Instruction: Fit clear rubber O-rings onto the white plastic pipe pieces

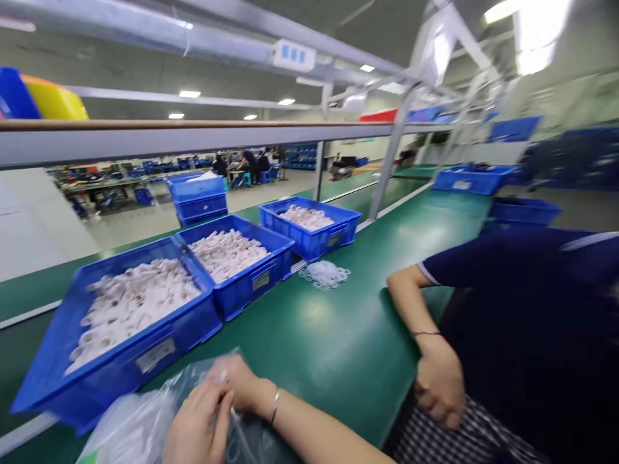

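Note:
A clear plastic bag [140, 419] lies at the bottom of the head view, with white pieces showing through it. My left hand [196, 425] has its fingers closed on the bag's gathered edge. Right beside it, my right hand [236, 383], with a thin bracelet at the wrist, also grips the bag's plastic. The fingertips partly hide one another and are slightly blurred. Beyond my hands stands a blue bin [159, 361] filled with small white tubular parts [140, 303].
Two more blue bins, a middle one [251, 293] and a farther one [314, 245], hold similar white parts. White rings [325, 274] lie piled on the green table [309, 354]. To the right sits a co-worker, whose hand [440, 386] rests near the table edge. A shelf [217, 134] spans overhead.

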A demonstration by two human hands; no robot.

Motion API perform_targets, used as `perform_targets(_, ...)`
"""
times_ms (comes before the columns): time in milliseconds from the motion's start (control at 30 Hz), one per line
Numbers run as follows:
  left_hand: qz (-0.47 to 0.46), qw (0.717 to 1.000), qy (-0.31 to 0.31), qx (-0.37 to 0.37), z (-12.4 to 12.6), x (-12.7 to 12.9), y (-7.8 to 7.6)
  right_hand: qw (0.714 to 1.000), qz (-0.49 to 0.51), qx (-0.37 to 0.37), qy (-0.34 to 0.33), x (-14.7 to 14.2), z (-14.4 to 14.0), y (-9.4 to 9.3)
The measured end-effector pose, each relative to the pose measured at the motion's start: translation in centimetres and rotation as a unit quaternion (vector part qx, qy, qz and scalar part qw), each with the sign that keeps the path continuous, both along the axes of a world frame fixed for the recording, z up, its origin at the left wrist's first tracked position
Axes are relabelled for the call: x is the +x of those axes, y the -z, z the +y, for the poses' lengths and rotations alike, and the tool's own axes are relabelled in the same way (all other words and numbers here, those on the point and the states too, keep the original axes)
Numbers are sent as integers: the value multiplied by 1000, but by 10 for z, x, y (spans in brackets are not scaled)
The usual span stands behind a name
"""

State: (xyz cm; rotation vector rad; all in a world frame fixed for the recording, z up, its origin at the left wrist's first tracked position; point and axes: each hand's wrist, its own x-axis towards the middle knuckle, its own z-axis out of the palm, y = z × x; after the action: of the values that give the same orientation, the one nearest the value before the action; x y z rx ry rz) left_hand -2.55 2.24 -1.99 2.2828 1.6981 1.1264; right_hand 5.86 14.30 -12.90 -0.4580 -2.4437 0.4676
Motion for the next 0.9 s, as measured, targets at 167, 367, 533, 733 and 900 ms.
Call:
perform_targets(167,50,994,-81,-57,8,-3,2,988,148,-31,31,19,3,-2)
perform_targets(367,46,990,-114,-74,11,-7,-4,979,187,-85,10,35,6,-17)
perform_targets(533,20,988,-135,-72,11,-14,-6,969,205,-131,40,48,15,-20)
perform_targets(733,37,982,-128,-138,10,-9,-12,941,240,-197,131,58,30,-12)
perform_targets(900,50,976,-115,-179,3,-6,-22,927,226,-213,212,68,58,-15)
